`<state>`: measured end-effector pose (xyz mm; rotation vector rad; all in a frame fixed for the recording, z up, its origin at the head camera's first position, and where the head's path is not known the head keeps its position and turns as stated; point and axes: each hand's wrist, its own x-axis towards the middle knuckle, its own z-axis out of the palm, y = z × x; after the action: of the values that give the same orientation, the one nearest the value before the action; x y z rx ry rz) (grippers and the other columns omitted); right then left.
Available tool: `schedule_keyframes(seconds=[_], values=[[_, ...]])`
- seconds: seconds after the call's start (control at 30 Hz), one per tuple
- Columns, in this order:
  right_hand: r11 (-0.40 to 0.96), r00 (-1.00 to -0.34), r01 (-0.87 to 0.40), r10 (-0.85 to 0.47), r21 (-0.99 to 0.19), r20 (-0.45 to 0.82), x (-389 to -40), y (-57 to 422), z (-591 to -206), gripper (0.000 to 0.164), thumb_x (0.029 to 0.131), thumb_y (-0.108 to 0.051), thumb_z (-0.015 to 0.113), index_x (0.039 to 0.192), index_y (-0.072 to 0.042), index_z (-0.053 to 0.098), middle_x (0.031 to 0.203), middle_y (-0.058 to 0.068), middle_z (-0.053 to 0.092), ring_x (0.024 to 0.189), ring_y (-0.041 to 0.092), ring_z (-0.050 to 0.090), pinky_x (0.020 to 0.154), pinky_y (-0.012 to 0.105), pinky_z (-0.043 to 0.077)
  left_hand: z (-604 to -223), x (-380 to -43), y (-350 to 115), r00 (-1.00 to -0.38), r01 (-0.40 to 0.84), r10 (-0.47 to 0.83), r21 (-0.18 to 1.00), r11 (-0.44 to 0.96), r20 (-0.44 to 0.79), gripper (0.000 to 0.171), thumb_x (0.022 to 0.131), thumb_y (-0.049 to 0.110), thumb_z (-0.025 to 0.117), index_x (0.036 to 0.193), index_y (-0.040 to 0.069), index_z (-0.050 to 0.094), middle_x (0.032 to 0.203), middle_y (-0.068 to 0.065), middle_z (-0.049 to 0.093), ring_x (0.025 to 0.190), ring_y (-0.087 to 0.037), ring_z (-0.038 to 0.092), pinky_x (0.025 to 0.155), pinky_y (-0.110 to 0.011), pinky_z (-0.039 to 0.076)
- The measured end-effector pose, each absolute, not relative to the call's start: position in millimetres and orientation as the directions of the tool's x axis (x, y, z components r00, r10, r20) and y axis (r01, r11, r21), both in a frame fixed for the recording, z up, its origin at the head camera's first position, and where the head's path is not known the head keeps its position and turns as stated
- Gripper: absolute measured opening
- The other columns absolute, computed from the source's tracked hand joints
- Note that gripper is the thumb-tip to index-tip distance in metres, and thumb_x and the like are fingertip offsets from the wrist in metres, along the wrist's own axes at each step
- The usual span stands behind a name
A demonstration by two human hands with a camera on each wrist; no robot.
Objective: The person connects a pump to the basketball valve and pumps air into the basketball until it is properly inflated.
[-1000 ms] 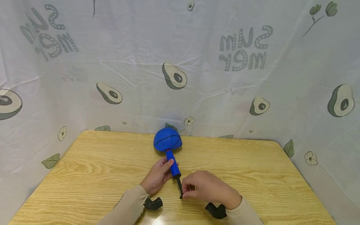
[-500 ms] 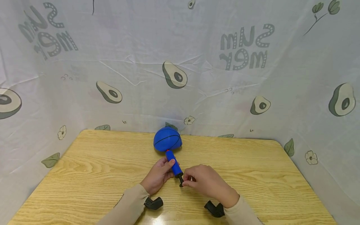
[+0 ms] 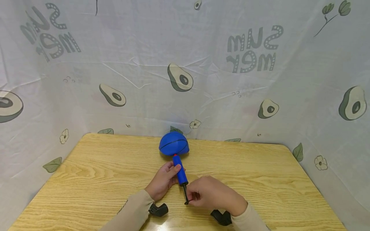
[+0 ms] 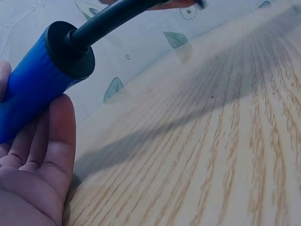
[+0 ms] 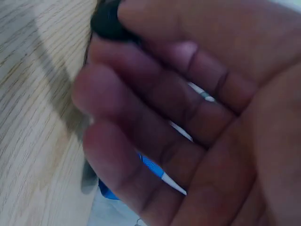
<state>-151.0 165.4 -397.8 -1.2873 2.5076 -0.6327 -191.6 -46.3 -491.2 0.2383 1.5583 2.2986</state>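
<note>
A small blue hand pump point(image 3: 180, 173) with a black rod points away from me, its red tip right at a blue ball point(image 3: 173, 143). The ball has black lines like a basketball and looks partly collapsed, wider than tall. My left hand point(image 3: 162, 181) grips the pump's barrel, thumb on top. In the left wrist view the barrel point(image 4: 35, 77) lies over the curled fingers, with the black rod drawn out of its end. My right hand point(image 3: 209, 194) pinches the rod's end between thumb and fingers. In the right wrist view the black round handle point(image 5: 110, 21) shows at the fingertips.
The wooden table point(image 3: 101, 166) spans the front, with a white printed curtain point(image 3: 144, 73) hanging behind and at both sides. Black wrist-worn devices point(image 3: 158, 209) sit under both wrists.
My right hand has pushed the pump's rod in toward the barrel, then drawn it back out toward me. My left hand, the barrel and the ball have shifted slightly right.
</note>
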Motion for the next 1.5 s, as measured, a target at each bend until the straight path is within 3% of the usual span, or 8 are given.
schedule_keyframes(seconds=[0.33, 0.6, 0.77, 0.9, 1.07, 1.37, 1.5], values=[[0.417, -0.456, -0.684, -0.885, -0.598, -0.096, -146.7, 167.6, -394.9, 0.015, 0.095, -0.02, 0.079, 0.083, -0.021, 0.07, 0.076, -0.021, 0.059, 0.065, -0.01, 0.053, 0.06, 0.012, 0.048, -491.4, -192.3, -45.6, -0.921, -0.192, 0.385, 0.924, -0.33, -0.054, 0.053, 0.11, 0.03, 0.054, 0.141, -0.01, 0.037, 0.122, -0.017, 0.064, 0.101, -0.015, 0.065, 0.088, -0.03, 0.054], [0.404, -0.442, -0.702, -0.893, -0.587, -0.085, -147.2, 166.5, -394.4, 0.017, 0.094, -0.021, 0.079, 0.08, -0.021, 0.068, 0.073, -0.023, 0.056, 0.063, -0.012, 0.049, 0.059, 0.01, 0.045, -492.4, -193.5, -45.0, -0.924, -0.189, 0.379, 0.916, -0.353, -0.045, 0.045, 0.11, 0.025, 0.054, 0.136, -0.01, 0.041, 0.116, -0.011, 0.066, 0.098, -0.014, 0.065, 0.085, -0.028, 0.055], [0.397, -0.442, -0.709, -0.894, -0.582, -0.072, -149.0, 166.4, -395.3, 0.018, 0.094, -0.022, 0.079, 0.079, -0.022, 0.068, 0.072, -0.024, 0.054, 0.063, -0.012, 0.048, 0.058, 0.009, 0.044, -491.5, -194.1, -45.0, -0.925, -0.19, 0.378, 0.913, -0.362, -0.042, 0.049, 0.11, 0.023, 0.053, 0.14, -0.013, 0.038, 0.116, -0.01, 0.066, 0.099, -0.013, 0.066, 0.086, -0.028, 0.055], [0.421, -0.467, -0.691, -0.88, -0.588, -0.082, -149.4, 166.1, -394.3, 0.018, 0.094, -0.02, 0.079, 0.079, -0.022, 0.069, 0.072, -0.023, 0.055, 0.062, -0.01, 0.049, 0.058, 0.011, 0.046, -490.6, -194.2, -45.9, -0.922, -0.193, 0.385, 0.914, -0.357, -0.045, 0.053, 0.111, 0.023, 0.053, 0.145, -0.013, 0.035, 0.121, -0.012, 0.065, 0.104, -0.015, 0.066, 0.089, -0.029, 0.055], [0.491, -0.545, -0.665, -0.834, -0.563, -0.083, -149.8, 165.7, -393.0, 0.018, 0.093, -0.021, 0.08, 0.079, -0.023, 0.069, 0.073, -0.022, 0.057, 0.064, -0.008, 0.051, 0.06, 0.013, 0.046, -491.1, -194.3, -47.5, -0.914, -0.203, 0.404, 0.914, -0.351, -0.048, 0.057, 0.111, 0.024, 0.053, 0.15, -0.012, 0.031, 0.127, -0.014, 0.063, 0.114, -0.019, 0.063, 0.094, -0.03, 0.054], [0.609, -0.697, -0.607, -0.717, -0.51, -0.026, -155.3, 167.6, -397.3, 0.018, 0.092, -0.022, 0.08, 0.08, -0.023, 0.067, 0.073, -0.02, 0.057, 0.062, -0.005, 0.047, 0.058, 0.018, 0.043, -492.3, -192.8, -47.0, -0.906, -0.189, 0.421, 0.931, -0.313, -0.042, 0.055, 0.11, 0.023, 0.053, 0.148, -0.012, 0.033, 0.13, -0.019, 0.062, 0.108, -0.014, 0.065, 0.093, -0.031, 0.054], [0.614, -0.721, -0.602, -0.692, -0.511, 0.017, -156.2, 168.8, -398.9, 0.014, 0.093, -0.019, 0.079, 0.084, -0.021, 0.068, 0.075, -0.019, 0.059, 0.064, -0.004, 0.05, 0.059, 0.019, 0.046, -493.3, -192.1, -47.2, -0.899, -0.193, 0.435, 0.931, -0.309, -0.042, 0.056, 0.111, 0.023, 0.052, 0.15, -0.011, 0.031, 0.137, -0.026, 0.056, 0.112, -0.014, 0.064, 0.096, -0.031, 0.053]])
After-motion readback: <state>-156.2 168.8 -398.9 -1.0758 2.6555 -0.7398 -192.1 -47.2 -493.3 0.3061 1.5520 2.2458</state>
